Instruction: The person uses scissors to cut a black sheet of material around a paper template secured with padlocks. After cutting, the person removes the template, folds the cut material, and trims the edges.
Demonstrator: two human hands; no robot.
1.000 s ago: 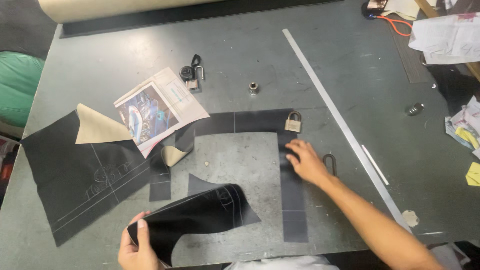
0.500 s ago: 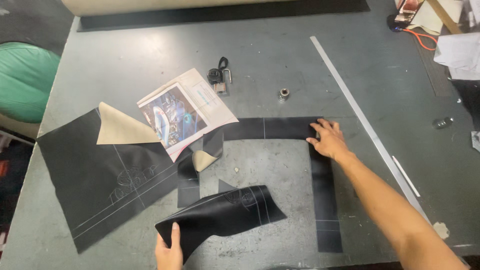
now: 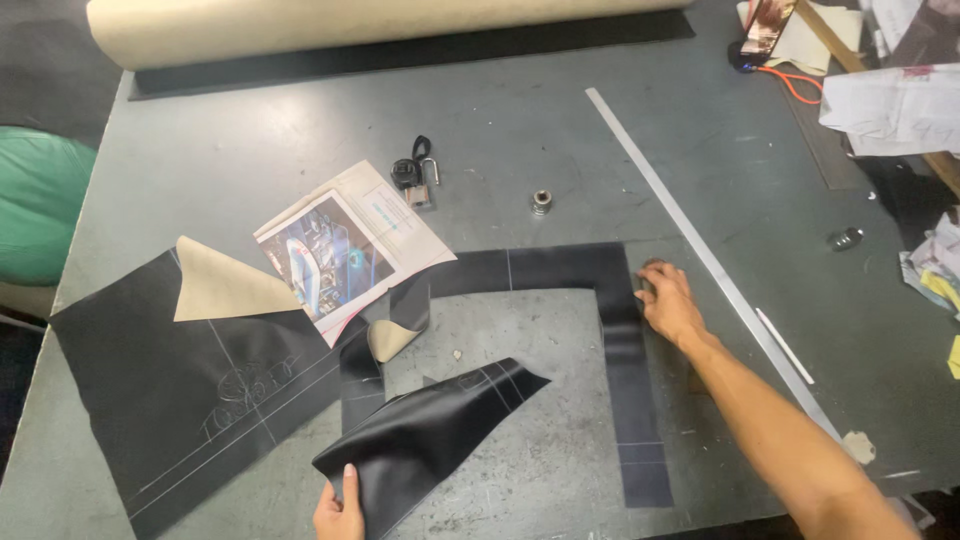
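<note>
At the bottom centre of the frame, the left hand [image 3: 341,512] pinches the lower corner of a cut piece of black leather-like sheet marked with chalk lines [image 3: 430,440]; the thumb lies on top of the sheet, the other fingers are hidden beneath it, and the piece lifts off the grey worktable [image 3: 250,120] toward the centre. Right of centre, the right hand [image 3: 668,305] rests palm down with the fingers loosely spread and nearly flat, holding nothing; the fingertips touch the outer edge of an L-shaped black strip frame [image 3: 620,370] lying flat on the table, near its upper right corner. Just right of that hand runs a long metal ruler [image 3: 700,250], diagonally from upper centre to lower right. At left lies a large black sheet with a turned-up beige corner [image 3: 200,390], and a printed paper leaflet [image 3: 350,250] overlaps its upper right edge. A padlock [image 3: 422,185] and a small metal ring [image 3: 541,201] sit above the frame. A beige roll [image 3: 350,25] spans the top edge.
</note>
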